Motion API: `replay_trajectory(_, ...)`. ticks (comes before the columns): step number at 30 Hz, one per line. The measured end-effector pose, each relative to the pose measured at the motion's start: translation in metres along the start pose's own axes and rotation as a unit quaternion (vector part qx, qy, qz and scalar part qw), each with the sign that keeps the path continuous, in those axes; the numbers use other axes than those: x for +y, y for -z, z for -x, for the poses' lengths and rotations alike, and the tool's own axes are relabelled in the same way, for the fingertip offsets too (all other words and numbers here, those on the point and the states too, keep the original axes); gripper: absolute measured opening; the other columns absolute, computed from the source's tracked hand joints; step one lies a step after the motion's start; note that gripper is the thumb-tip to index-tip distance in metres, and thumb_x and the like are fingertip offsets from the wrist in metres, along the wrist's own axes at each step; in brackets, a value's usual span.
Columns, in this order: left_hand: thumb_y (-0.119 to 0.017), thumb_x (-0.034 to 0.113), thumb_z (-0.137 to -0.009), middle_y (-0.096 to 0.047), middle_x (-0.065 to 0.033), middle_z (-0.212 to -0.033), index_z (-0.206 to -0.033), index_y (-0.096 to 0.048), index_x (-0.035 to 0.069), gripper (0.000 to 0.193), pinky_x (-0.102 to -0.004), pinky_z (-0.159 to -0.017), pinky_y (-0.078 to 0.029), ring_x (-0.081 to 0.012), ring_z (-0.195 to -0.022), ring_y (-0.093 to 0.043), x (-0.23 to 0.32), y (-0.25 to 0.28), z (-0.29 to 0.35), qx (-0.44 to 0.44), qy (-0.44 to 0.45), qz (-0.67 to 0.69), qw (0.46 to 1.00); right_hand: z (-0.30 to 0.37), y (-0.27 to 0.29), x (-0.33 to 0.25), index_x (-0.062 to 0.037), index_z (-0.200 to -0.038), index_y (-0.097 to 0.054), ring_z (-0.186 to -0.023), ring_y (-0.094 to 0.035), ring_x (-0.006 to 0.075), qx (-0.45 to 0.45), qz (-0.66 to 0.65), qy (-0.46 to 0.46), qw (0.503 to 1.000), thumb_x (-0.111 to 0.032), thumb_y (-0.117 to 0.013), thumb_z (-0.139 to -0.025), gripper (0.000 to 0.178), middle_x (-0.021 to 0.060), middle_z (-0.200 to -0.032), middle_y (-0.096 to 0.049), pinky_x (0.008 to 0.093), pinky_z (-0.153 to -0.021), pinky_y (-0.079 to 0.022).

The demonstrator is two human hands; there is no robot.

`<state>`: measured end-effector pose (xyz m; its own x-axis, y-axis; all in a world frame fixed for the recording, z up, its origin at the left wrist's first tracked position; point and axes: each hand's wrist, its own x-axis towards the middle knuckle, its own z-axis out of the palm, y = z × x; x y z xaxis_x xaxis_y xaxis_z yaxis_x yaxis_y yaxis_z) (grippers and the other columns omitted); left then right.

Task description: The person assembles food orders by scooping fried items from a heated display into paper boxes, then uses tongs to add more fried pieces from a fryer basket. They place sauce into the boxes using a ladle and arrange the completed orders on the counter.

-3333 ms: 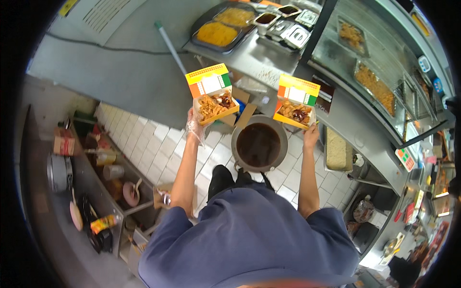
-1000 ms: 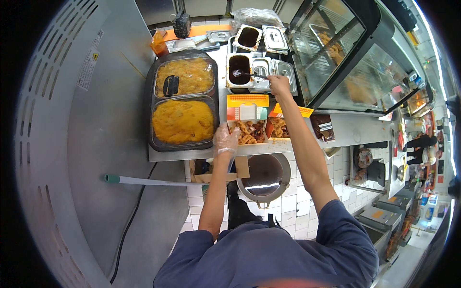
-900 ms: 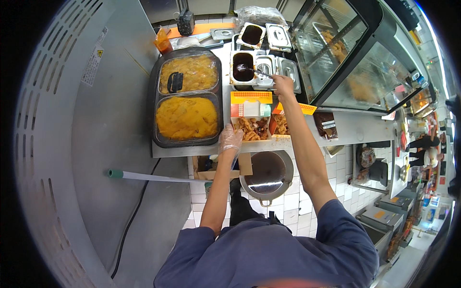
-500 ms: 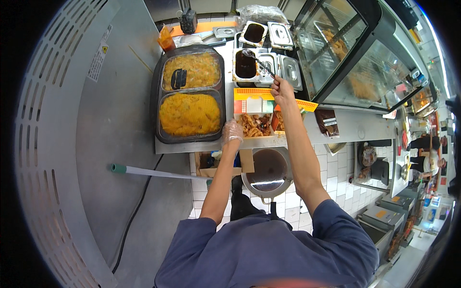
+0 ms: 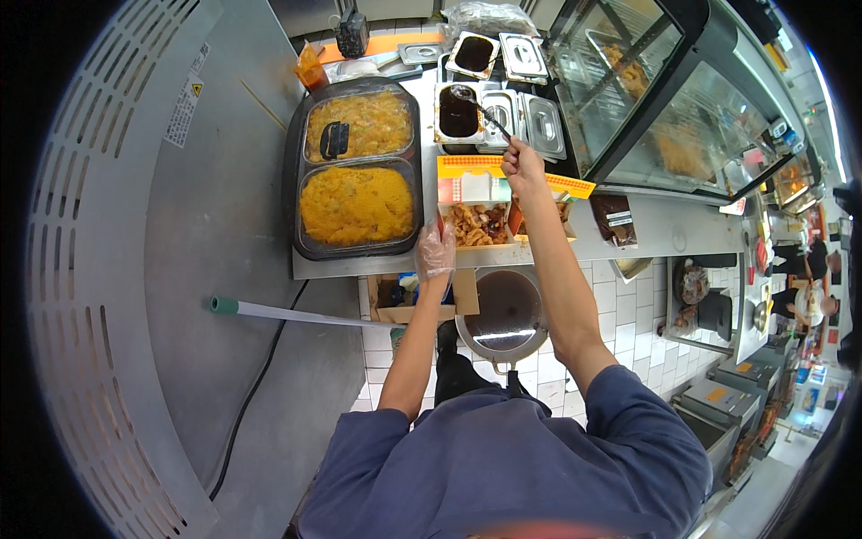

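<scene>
The right hand point(image 5: 523, 167), bare, is closed around the handle of a spoon point(image 5: 490, 119). The spoon's long axis runs diagonally: the bowl points to the far left, over the near pan point(image 5: 438, 113) of dark sauce, and the handle slopes back to the near right into the fist. Whether the bowl touches the sauce or sits just above it is hard to make out, as is what it carries; the handle's end is hidden by the fingers.

The left hand point(image 5: 435, 252), in a clear glove, is at the left side of the left box point(image 5: 467, 187). The glove's shine and the box wall obscure the fingertips, so I cannot tell whether they grip or only rest there. This box lies on the surface point(image 5: 669, 235) near its front edge, its lid raised at the far side and its opening toward the person; fried pieces with dark sauce fill it. The right box point(image 5: 569, 186) is just beside it, lid also up, but the right forearm cuts across its middle and most of its food is covered.

Beyond the near pan is a second open pan point(image 5: 495, 56) of dark sauce; lidded pans point(image 5: 544, 128) lie to the right. A black tray point(image 5: 295, 212) with yellow food lies left of the boxes. Below, the surface edge and right forearm partly hide the pot point(image 5: 500, 354) on the floor.
</scene>
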<state>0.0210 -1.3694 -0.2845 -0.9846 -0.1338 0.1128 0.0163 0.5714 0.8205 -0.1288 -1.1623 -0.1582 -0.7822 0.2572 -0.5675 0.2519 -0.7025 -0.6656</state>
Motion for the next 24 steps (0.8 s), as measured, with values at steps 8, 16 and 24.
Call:
replay_trajectory(8, -0.054, 0.036, -0.108, -0.068, -0.0221, -0.114, -0.122, -0.07, 0.002, 0.04, -0.0481, -0.094, -0.051, -0.0416, -0.108, -0.065, -0.017, -0.008, 0.026, 0.039, -0.012, 0.064, 0.997, 0.019, 0.004, -0.004, 0.0021, -0.116, -0.064, -0.061, -0.036, 0.0071, -0.032, -0.03, 0.009, 0.999, -0.016, -0.057, -0.109, 0.021, -0.0028, -0.077, -0.042, 0.0247, -0.047, -0.025)
replay_trajectory(16, -0.052, 0.04, -0.108, -0.071, -0.0218, -0.125, -0.122, -0.074, 0.004, 0.044, -0.0472, -0.096, -0.053, -0.0411, -0.112, -0.068, -0.036, -0.015, 0.033, 0.052, -0.011, 0.039, 0.998, 0.111, 0.078, -0.054, -0.001, -0.116, -0.063, -0.064, -0.037, 0.0067, -0.104, -0.064, 0.044, 0.992, -0.021, -0.062, -0.108, 0.021, -0.0044, -0.077, -0.043, 0.0227, -0.049, -0.025)
replay_trajectory(24, -0.051, 0.035, -0.108, -0.073, -0.02, -0.114, -0.112, -0.075, 0.005, 0.039, -0.0498, -0.089, -0.055, -0.0429, -0.104, -0.069, -0.048, -0.014, 0.027, 0.06, -0.029, 0.028, 0.997, 0.196, 0.204, -0.031, -0.0015, -0.103, -0.066, -0.058, -0.035, 0.0033, 0.121, 0.114, 0.157, 0.973, -0.018, -0.064, -0.106, 0.016, -0.0074, -0.072, -0.042, 0.0219, -0.048, -0.026)
